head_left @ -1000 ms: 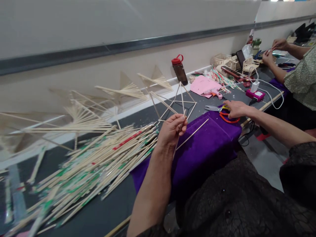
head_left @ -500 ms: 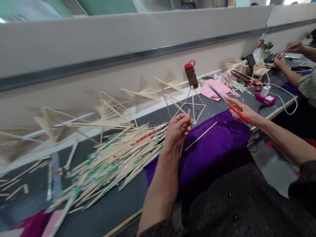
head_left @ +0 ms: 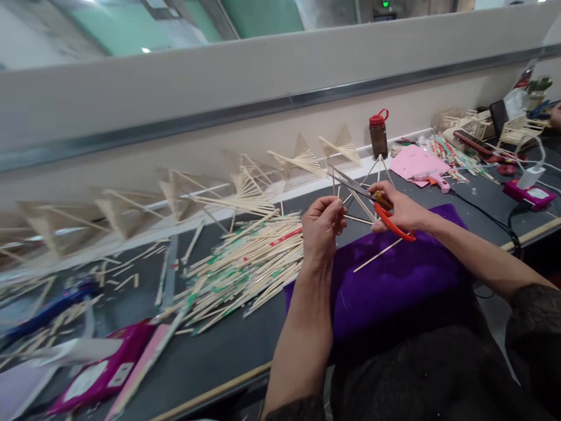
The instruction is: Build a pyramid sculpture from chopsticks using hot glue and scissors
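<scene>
Red-handled scissors (head_left: 361, 189) are gripped in the right hand (head_left: 405, 209), their blades slanted leftward close to the near-upright tip of a thin wooden stick (head_left: 339, 192) pinched in the left hand (head_left: 319, 225), beside purple cloth (head_left: 394, 298).

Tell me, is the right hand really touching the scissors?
Touching. The head view shows the right hand wrapped around the red and yellow handles of the scissors, with skin right against them.
</scene>
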